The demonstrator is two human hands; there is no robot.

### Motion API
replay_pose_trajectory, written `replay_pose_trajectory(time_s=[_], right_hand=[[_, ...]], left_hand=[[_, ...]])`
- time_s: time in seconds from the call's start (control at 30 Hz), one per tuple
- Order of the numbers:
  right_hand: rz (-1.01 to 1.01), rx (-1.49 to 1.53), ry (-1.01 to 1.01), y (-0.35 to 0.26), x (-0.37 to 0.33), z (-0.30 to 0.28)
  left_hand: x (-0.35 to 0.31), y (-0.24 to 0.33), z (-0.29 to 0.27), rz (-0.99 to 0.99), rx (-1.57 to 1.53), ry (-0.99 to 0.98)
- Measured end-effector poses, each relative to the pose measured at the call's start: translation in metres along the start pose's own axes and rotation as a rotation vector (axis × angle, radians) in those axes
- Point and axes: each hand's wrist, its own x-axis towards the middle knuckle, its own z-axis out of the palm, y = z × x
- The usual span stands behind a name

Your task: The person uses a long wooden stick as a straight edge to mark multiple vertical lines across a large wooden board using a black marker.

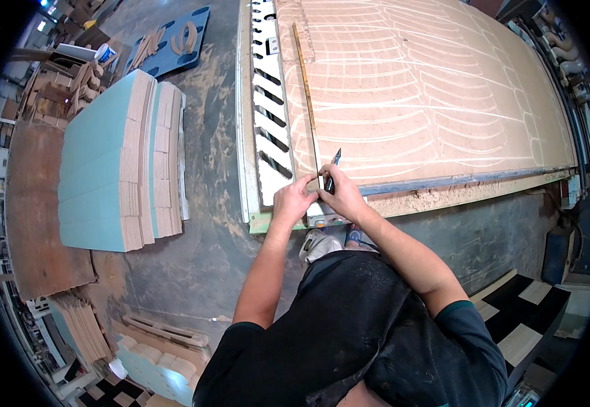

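A long, narrow strip [304, 71], yellow-brown at its far part and pale near me, lies along the left side of a large board [464, 81] marked with cut curved lines. It looks like a measuring strip, but I cannot read it. My left hand [294, 201] pinches at its near end, by the board's front edge. Close against it, my right hand [344, 198] has a black pen [336, 159] in its fingers, the tip pointing up and away. The fingertips of both hands meet around the strip's end, and what lies between them is partly hidden.
A white slotted rail [268, 95] runs along the board's left. Stacked light-blue-faced panels [105, 163] stand on the floor further left, with a blue pallet [190, 51] holding curved wood pieces beyond. A black-and-wood patterned surface [522, 308] is at lower right.
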Motion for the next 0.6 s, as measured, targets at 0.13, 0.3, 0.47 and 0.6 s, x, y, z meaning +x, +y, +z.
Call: replay_pose_trajectory(time_s=[0.13, 0.3, 0.47, 0.6], right_hand=[[0.001, 0.005, -0.009, 0.001, 0.000, 0.001], [0.005, 0.035, -0.007, 0.004, -0.002, -0.001], [-0.008, 0.023, -0.020, 0.008, 0.002, -0.005], [-0.066, 0.026, -0.045, 0.009, 0.003, 0.001]], left_hand=[[-0.001, 0.000, -0.001, 0.005, 0.001, -0.006], [-0.001, 0.001, 0.002, 0.010, -0.006, 0.005], [0.001, -0.001, 0.006, 0.025, -0.019, 0.021], [-0.007, -0.009, 0.009, -0.049, -0.042, 0.047]])
